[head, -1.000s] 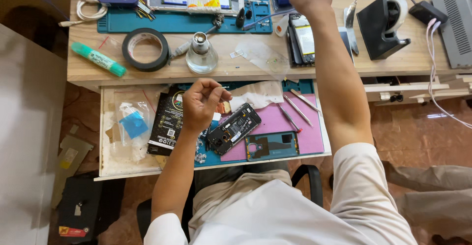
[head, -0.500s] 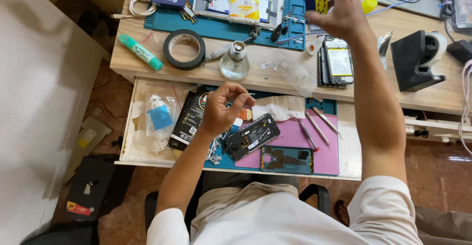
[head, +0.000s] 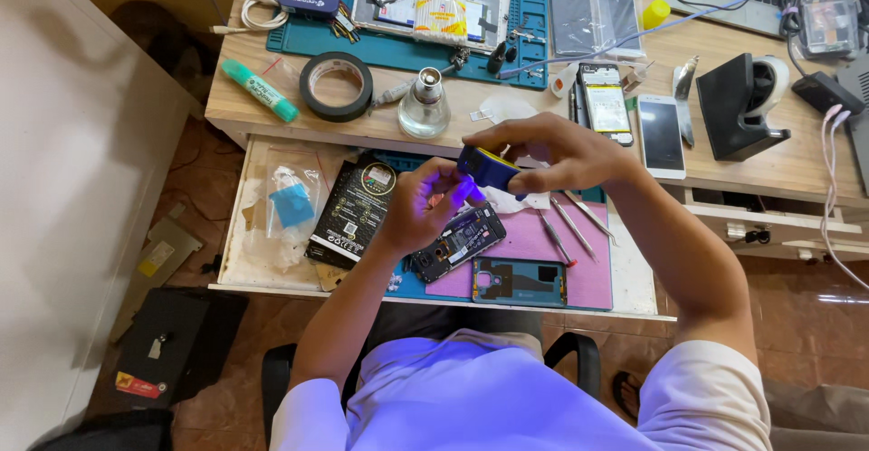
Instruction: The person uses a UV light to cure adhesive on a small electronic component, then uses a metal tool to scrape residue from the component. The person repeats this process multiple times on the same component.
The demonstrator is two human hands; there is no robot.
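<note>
right hand (head: pixel 552 152): fingers clamped round a small blue and yellow UV torch (head: pixel 487 167)
torch: lies roughly sideways, glowing end aimed left at the other fingertips, above the pull-out drawer tray (head: pixel 625 274)
left hand (head: pixel 424 205): pinched shut, whatever's in it is too tiny to see, just over the opened black phone body (head: pixel 457 241)

Matt wooden desk (head: pixel 272 116), glossy black tape roll (head: pixel 336 86), clear glass bottle (head: pixel 424 107).

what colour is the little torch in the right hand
Blue with a yellow top, casting violet light on the left hand; the torch in the right hand shows in the head view.
</note>
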